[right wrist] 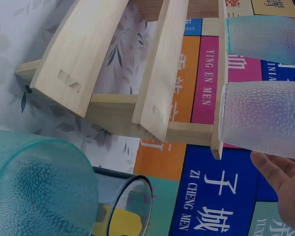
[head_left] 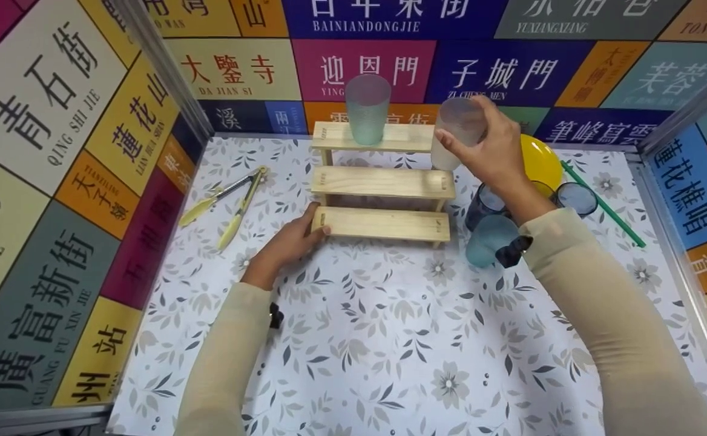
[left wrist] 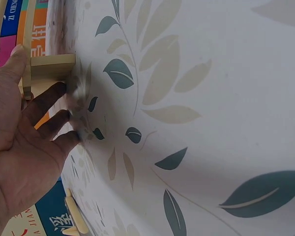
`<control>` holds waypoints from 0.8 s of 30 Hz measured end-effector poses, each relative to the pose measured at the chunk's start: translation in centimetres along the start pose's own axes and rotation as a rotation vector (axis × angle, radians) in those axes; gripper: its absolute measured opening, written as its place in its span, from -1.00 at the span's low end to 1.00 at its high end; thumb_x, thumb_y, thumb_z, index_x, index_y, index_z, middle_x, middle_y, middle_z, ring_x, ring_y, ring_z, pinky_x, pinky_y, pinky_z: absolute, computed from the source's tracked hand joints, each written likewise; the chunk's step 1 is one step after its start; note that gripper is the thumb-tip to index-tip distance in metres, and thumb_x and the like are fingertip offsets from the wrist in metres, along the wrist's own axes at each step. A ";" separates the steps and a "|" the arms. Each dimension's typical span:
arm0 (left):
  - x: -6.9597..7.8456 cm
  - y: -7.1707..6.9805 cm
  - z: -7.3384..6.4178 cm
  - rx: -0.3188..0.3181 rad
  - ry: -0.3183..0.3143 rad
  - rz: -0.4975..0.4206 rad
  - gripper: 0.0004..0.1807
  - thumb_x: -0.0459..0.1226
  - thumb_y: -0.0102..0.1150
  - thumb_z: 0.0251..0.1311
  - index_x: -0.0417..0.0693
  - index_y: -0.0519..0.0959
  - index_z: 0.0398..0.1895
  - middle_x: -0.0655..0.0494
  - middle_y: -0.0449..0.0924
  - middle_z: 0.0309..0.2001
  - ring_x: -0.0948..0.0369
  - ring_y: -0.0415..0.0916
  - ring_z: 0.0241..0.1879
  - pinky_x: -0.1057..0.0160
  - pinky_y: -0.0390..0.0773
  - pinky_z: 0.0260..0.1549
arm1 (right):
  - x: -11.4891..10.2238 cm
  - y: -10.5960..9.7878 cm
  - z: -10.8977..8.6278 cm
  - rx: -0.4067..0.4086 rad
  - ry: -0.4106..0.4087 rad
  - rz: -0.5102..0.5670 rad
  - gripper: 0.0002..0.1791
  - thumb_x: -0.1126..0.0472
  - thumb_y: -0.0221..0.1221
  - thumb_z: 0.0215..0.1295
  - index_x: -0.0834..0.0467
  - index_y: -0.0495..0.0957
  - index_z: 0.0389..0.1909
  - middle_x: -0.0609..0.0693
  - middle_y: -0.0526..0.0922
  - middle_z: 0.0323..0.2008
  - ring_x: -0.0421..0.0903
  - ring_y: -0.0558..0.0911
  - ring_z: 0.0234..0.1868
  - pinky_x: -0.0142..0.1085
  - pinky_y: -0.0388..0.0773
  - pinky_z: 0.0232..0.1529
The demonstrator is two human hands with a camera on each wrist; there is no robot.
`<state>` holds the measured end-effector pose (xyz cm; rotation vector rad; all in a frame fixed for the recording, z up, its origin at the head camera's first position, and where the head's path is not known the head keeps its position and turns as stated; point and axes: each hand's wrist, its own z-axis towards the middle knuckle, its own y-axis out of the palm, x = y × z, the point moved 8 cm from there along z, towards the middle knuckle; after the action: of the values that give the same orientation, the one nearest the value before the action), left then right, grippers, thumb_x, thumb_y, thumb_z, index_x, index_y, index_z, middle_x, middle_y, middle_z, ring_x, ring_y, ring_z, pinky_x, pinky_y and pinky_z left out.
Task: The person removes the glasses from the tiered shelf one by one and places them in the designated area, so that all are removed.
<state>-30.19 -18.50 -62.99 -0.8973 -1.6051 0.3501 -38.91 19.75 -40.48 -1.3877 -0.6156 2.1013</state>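
A three-tiered wooden rack (head_left: 384,224) stands toward the back of the table. My left hand (head_left: 296,239) grips the left end of its lowest tier, the thumb against the wood in the left wrist view. My right hand (head_left: 502,148) holds a clear frosted cup (head_left: 461,118) upright between thumb and fingers at the right end of the top tier. In the right wrist view the base of this clear cup (right wrist: 260,118) is right at the board. A pale teal cup (head_left: 368,115) stands on the same tier, left of the middle.
Right of the rack are a teal cup (head_left: 486,239), dark blue cups (head_left: 576,198), a yellow dish (head_left: 541,160) and a green stick (head_left: 608,209), partly behind my right forearm. Tongs (head_left: 241,203) lie at the left. Printed panels (head_left: 359,69) wall the table's back and sides.
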 end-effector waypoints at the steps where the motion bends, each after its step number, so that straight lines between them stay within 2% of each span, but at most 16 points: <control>1: 0.0 0.0 0.0 0.001 -0.002 0.003 -0.03 0.30 -0.03 0.65 0.21 -0.18 0.87 -0.29 0.32 0.67 -0.27 0.36 0.62 -0.23 0.30 0.65 | 0.1 -0.2 -0.1 -0.001 0.010 -0.001 -0.02 -0.37 0.53 0.24 0.05 0.50 0.55 0.12 0.71 0.36 0.10 0.67 0.32 0.09 0.67 0.36; 3: 0.0 0.0 0.0 -0.001 -0.006 0.000 -0.03 0.31 -0.04 0.65 0.22 -0.19 0.88 -0.27 0.30 0.68 -0.26 0.35 0.63 -0.23 0.29 0.65 | 0.2 -0.5 -0.4 0.002 0.022 0.000 -0.03 -0.38 0.52 0.25 0.01 0.50 0.55 0.08 0.72 0.35 0.05 0.67 0.29 0.01 0.69 0.31; 6: 0.0 0.1 0.0 -0.002 -0.015 -0.006 -0.02 0.31 -0.04 0.65 0.23 -0.19 0.88 -0.24 0.29 0.70 -0.24 0.33 0.64 -0.22 0.28 0.66 | 0.3 -1.2 -0.7 0.013 0.013 0.000 -0.07 -0.36 0.52 0.26 -0.02 0.51 0.54 0.05 0.74 0.31 -0.01 0.68 0.22 -0.22 0.68 0.14; 8: 0.0 0.1 -0.1 -0.003 -0.020 -0.010 -0.02 0.31 -0.03 0.65 0.22 -0.20 0.88 -0.23 0.29 0.70 -0.23 0.33 0.65 -0.21 0.28 0.66 | 0.2 -1.5 -0.8 0.017 0.002 -0.006 -0.08 -0.35 0.52 0.26 -0.02 0.51 0.54 0.04 0.75 0.29 -0.02 0.69 0.21 -0.29 0.64 0.06; 10: 0.1 0.1 -0.1 -0.002 -0.006 -0.003 -0.02 0.28 -0.02 0.66 0.17 -0.18 0.88 -0.26 0.32 0.68 -0.24 0.36 0.63 -0.22 0.32 0.64 | 0.2 -1.9 -1.0 0.018 -0.011 -0.013 -0.07 -0.34 0.52 0.27 0.01 0.51 0.55 0.07 0.75 0.30 0.00 0.70 0.23 -0.25 0.70 0.12; 14: 0.4 0.0 0.1 0.000 0.030 0.010 -0.06 0.23 0.00 0.68 0.14 -0.14 0.87 -0.32 0.38 0.63 -0.25 0.43 0.57 -0.23 0.39 0.59 | 0.5 -2.5 -1.4 0.022 -0.023 -0.027 -0.04 -0.31 0.53 0.28 0.07 0.49 0.57 0.13 0.74 0.33 0.06 0.71 0.28 0.03 0.75 0.24; 15: 0.4 0.1 0.1 0.000 0.036 0.014 -0.07 0.22 0.00 0.69 0.14 -0.14 0.87 -0.32 0.39 0.62 -0.26 0.44 0.57 -0.24 0.40 0.58 | 0.6 -2.7 -1.5 0.025 -0.025 -0.032 -0.04 -0.31 0.53 0.28 0.08 0.49 0.58 0.13 0.74 0.33 0.06 0.71 0.29 -0.02 0.75 0.24; 17: 0.3 0.1 0.1 0.002 0.029 0.014 -0.07 0.23 -0.01 0.68 0.19 -0.14 0.87 -0.29 0.39 0.63 -0.25 0.43 0.58 -0.23 0.39 0.59 | 0.8 -3.0 -1.8 0.029 -0.028 -0.034 -0.05 -0.30 0.54 0.27 0.06 0.49 0.57 0.12 0.76 0.31 0.06 0.72 0.28 -0.26 0.71 0.16; 20: 0.1 0.1 0.2 0.000 0.013 0.010 -0.06 0.25 -0.01 0.67 0.22 -0.16 0.87 -0.27 0.36 0.65 -0.24 0.41 0.60 -0.23 0.36 0.61 | 1.1 -3.5 -2.2 0.039 -0.043 -0.033 -0.09 -0.28 0.55 0.27 0.04 0.52 0.54 0.10 0.79 0.26 0.07 0.75 0.27 -0.56 0.52 -0.02; 24: 0.0 0.2 0.2 -0.005 0.002 0.002 -0.02 0.28 -0.01 0.65 0.22 -0.19 0.88 -0.26 0.34 0.67 -0.24 0.38 0.61 -0.22 0.33 0.63 | 1.8 -4.2 -3.0 0.051 -0.040 -0.037 -0.12 -0.25 0.57 0.26 0.05 0.54 0.50 0.11 0.82 0.21 0.09 0.77 0.24 -0.63 0.45 -0.10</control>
<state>-30.28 -18.34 -63.13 -0.9025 -1.6040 0.3466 -35.96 24.29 -40.12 -1.3001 -0.5951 2.1054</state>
